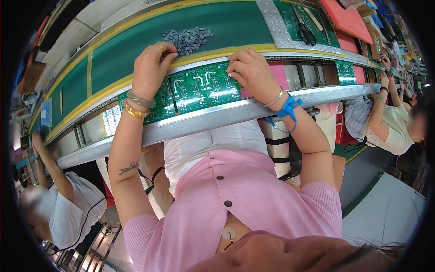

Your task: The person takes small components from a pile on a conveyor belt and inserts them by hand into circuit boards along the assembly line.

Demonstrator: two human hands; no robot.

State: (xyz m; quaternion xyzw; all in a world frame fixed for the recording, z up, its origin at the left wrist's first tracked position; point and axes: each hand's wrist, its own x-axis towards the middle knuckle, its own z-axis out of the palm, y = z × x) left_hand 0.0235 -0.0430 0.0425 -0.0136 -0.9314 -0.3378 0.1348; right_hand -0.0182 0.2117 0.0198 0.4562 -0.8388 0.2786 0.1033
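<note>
Green circuit boards (213,86) with pale traces and small parts lie side by side on the metal-railed track in front of me. A pile of small grey components (192,41) rests on the green work surface beyond them. My left hand (153,65) is over the far left part of the boards, its thumb and fingers drawn together just short of the pile. Whatever it may pinch is hidden. At the boards' far right corner is my right hand (256,75), fingers curled and closed, the tips at the board's edge. Anything between them is too small to make out.
Scissors (306,34) and thin tools lie on a board at the far right, beside a red sheet (346,20). Another circuit board (345,72) sits further right on the track. A metal rail (204,116) runs before me. People work on both sides.
</note>
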